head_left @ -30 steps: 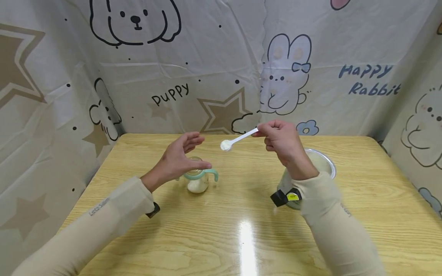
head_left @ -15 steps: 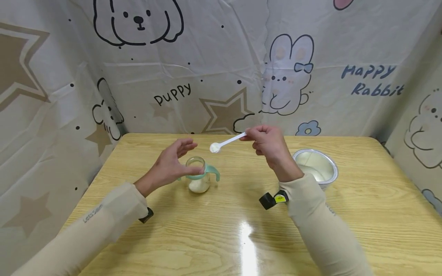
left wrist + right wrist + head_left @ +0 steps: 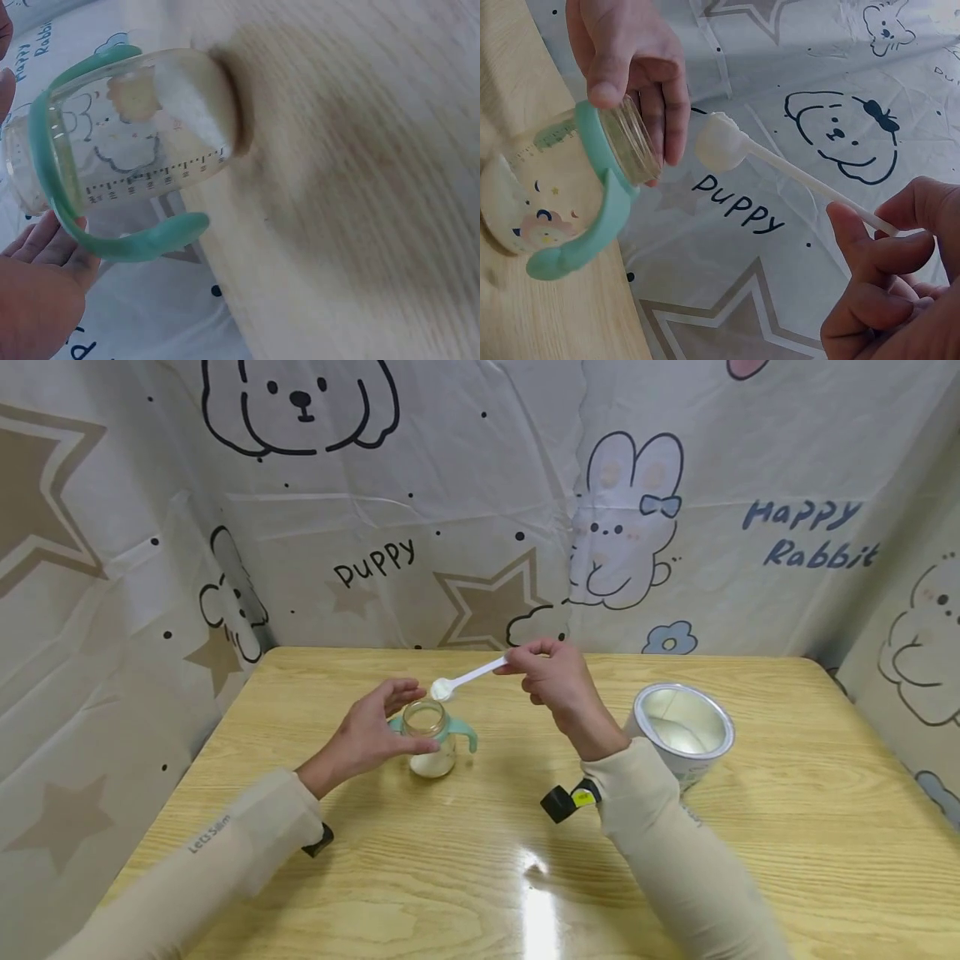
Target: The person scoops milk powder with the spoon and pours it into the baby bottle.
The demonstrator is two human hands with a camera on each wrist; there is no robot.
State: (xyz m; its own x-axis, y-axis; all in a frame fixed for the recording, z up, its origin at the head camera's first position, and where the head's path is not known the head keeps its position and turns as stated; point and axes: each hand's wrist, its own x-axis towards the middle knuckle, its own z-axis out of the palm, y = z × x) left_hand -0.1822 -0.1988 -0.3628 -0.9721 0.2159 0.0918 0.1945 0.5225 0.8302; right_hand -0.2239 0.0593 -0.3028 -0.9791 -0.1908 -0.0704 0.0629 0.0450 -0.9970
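Observation:
A clear baby bottle (image 3: 433, 765) with a mint-green collar and two handles stands uncapped on the wooden table. White powder lies in its bottom, seen through the printed wall in the left wrist view. My left hand (image 3: 363, 731) is around the bottle's neck with fingers extended behind it and the thumb in front, near or touching the collar. Between thumb and fingers, my right hand (image 3: 558, 693) pinches the handle end of a white measuring scoop (image 3: 476, 673). The bowl, heaped with white powder (image 3: 719, 142), hangs just above and right of the bottle's mouth.
To the right stands an open tin (image 3: 686, 768) of white powder with a silvery rim. A patterned cloth (image 3: 480, 460) hangs behind and beside the wooden table (image 3: 465, 877).
My right hand has carried the filled scoop leftward and down, from over the table's middle to the bottle's mouth. My left hand has lowered slightly around the bottle's neck. The tin is now uncovered.

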